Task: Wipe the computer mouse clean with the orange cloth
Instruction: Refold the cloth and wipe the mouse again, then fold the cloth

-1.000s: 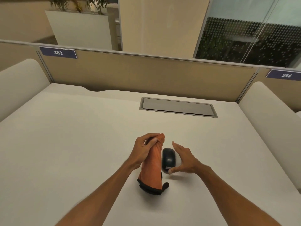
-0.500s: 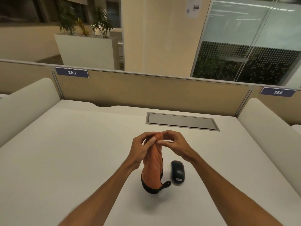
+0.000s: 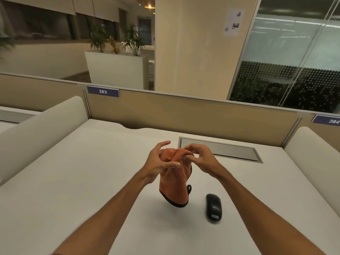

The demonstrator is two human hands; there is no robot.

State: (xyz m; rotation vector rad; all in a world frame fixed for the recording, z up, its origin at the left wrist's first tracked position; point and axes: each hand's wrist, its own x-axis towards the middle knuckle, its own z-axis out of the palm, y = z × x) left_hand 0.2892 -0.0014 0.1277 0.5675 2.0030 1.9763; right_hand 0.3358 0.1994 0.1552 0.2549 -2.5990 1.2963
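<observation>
Both hands have lifted since a moment ago, left hand (image 3: 158,162) and right hand (image 3: 200,159) pinching the orange cloth (image 3: 174,183) by its top above the white desk (image 3: 82,181), the black mouse (image 3: 213,207) untouched just right, wide bare surface around.

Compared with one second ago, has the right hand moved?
Yes: the right hand left the mouse, moving toward the cable hatch, and now pinches the orange cloth.

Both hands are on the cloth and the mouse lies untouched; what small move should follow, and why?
Probably the right hand lets go and picks up the mouse, since it lies free on the desk while the left hand already grips the bunched cloth.
</observation>
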